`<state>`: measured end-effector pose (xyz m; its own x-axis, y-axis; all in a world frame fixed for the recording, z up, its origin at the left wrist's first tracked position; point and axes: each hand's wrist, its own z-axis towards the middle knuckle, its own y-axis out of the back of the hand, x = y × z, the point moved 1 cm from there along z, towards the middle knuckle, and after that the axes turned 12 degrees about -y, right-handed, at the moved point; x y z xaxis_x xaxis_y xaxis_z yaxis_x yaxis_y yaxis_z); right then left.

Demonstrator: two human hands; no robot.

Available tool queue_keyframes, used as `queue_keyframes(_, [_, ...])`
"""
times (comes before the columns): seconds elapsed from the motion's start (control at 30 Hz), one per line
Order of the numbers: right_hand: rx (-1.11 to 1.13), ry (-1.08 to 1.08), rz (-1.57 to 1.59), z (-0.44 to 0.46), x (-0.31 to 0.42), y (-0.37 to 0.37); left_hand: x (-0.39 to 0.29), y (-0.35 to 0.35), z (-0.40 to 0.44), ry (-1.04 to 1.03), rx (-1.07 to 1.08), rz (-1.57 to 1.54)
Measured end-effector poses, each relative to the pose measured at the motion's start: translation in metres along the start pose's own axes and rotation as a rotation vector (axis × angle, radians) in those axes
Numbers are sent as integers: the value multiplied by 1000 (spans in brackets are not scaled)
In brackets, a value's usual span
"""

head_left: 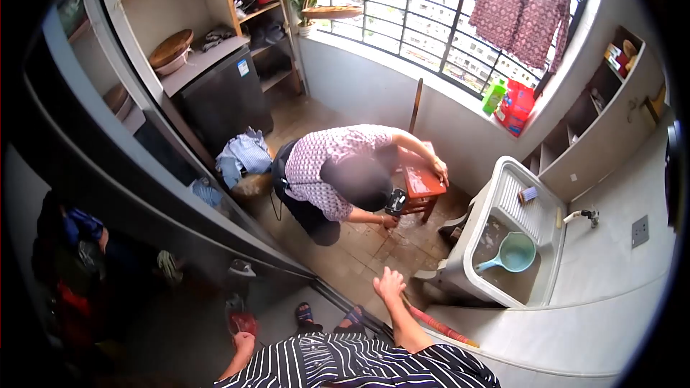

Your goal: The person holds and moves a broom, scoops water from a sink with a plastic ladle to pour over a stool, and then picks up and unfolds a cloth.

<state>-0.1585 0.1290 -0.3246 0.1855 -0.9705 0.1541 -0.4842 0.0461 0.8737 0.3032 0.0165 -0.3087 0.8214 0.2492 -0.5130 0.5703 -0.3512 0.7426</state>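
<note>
My right hand (389,284) is stretched forward, fingers curled at the upper end of a red-and-gold patterned pole (449,332). The pole slants down to the right beneath my forearm. Low on the left, my left hand (244,343) is closed at a red object (243,323) whose kind I cannot make out. Ahead, another person (330,162) bends over a wet red wooden stool (424,181). One of that person's hands rests on the stool; the other is low beside its legs. A black device (395,201) shows in front of that person's head.
To the right, a laundry sink (503,292) with a washboard side holds a teal dipper (516,251). A sliding-door track (338,294) crosses the floor before my sandals. A dark fridge (226,93) and piled clothes (244,154) stand left; a stick (417,104) leans under the window.
</note>
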Motion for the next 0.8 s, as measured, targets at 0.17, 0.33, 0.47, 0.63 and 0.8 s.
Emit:
queue_keyframes(0.17, [687, 150, 666, 14, 18, 91, 142, -47, 35, -286, 97, 451])
queue_keyframes(0.33, [766, 84, 262, -38, 12, 91, 134, -11, -9, -46, -196, -270])
queue_keyframes(0.47, [294, 247, -731, -23, -61, -13, 194, -4, -25, 90, -262, -314])
queue_keyframes(0.63, [626, -225, 336, -91, -6, -55, 277, -1, -88, 356, -332, -341])
queue_keyframes(0.8, [440, 1397, -914, -82, 43, -149, 338, -31, -159, 356, -576, -433])
